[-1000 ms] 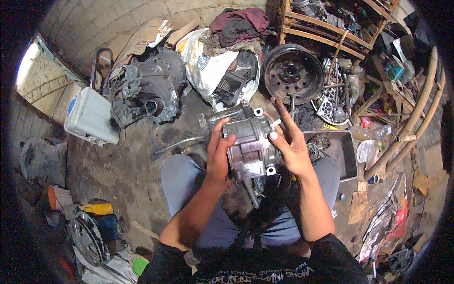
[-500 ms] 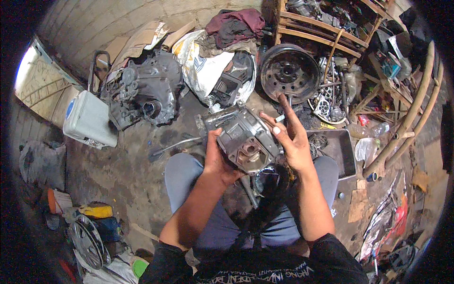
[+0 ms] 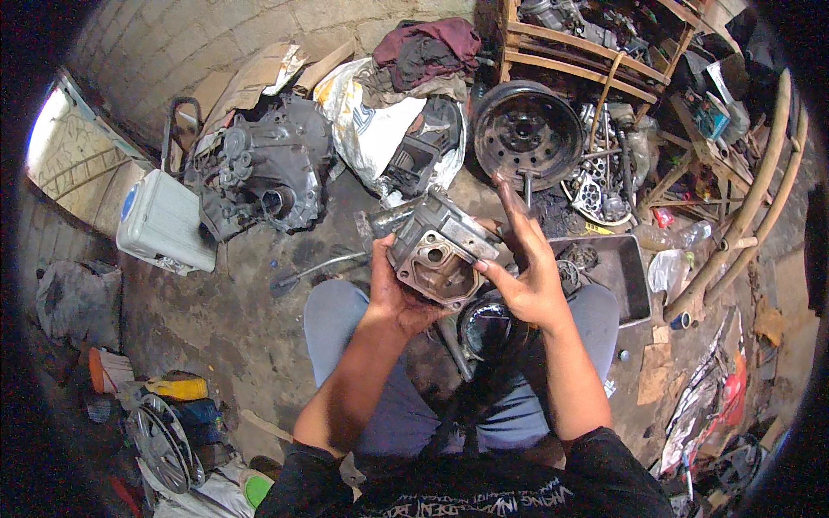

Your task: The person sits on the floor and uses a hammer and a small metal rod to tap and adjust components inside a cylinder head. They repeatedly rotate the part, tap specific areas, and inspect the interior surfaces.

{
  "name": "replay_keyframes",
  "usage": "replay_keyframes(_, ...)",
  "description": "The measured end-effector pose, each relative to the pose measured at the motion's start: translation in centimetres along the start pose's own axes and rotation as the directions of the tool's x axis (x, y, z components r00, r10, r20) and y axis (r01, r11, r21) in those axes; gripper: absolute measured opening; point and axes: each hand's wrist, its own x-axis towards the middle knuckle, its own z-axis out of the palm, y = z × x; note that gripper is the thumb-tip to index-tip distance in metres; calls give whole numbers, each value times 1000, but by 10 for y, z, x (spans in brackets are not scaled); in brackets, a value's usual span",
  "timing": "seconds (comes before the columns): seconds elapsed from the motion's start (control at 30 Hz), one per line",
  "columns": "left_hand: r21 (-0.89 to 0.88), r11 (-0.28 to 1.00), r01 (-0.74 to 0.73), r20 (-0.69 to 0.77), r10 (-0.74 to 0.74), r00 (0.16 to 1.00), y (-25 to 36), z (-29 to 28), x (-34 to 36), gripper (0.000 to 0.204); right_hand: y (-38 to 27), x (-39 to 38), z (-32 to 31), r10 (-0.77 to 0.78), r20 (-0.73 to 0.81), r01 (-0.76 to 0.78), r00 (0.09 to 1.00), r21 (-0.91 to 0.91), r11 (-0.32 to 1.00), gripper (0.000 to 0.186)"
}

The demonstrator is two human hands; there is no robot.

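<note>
Between my knees, a grey cast-metal housing (image 3: 440, 250) is tilted with a squarish open end toward me, showing bolt holes and a port. My left hand (image 3: 393, 293) grips its left and underside, the lower fingers partly hidden beneath it. My right hand (image 3: 531, 276) holds the right side, thumb on the rim and index finger raised. Below the housing are a round dark part (image 3: 485, 332) and a metal bar (image 3: 458, 354).
Ahead lie a gearbox casing (image 3: 268, 155), a white sack (image 3: 363, 121), a steel wheel rim (image 3: 527, 134) and engine parts. A metal tray (image 3: 636, 281) is by my right knee, a grey plastic container (image 3: 164, 220) at left. Wooden racks (image 3: 596, 47) and bamboo poles (image 3: 743, 242) stand right.
The housing has been rotated, bringing its open end upward and toward me. My right thumb has moved down onto the rim; my left hand still grips the left side.
</note>
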Motion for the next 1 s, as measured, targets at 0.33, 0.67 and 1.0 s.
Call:
replay_keyframes(0.33, 135, 942, -308, -28, 314, 949, 6, 10, -1, 76, -2, -6, 3, -198, -24, 190, 980, -191, 963, 93)
replay_keyframes(0.67, 488, 526, -697, 91, 763, 639, 7, 7, -5, 74, 16, -5, 14, -165, -174, 219, 971, 371, 902, 77)
replay_keyframes(1.0, 463, -725, -511, 819, 569, -65, 24, -1, -24, 82, 25, -10, 31, 242, 93, -144, 966, -581, 801, 28)
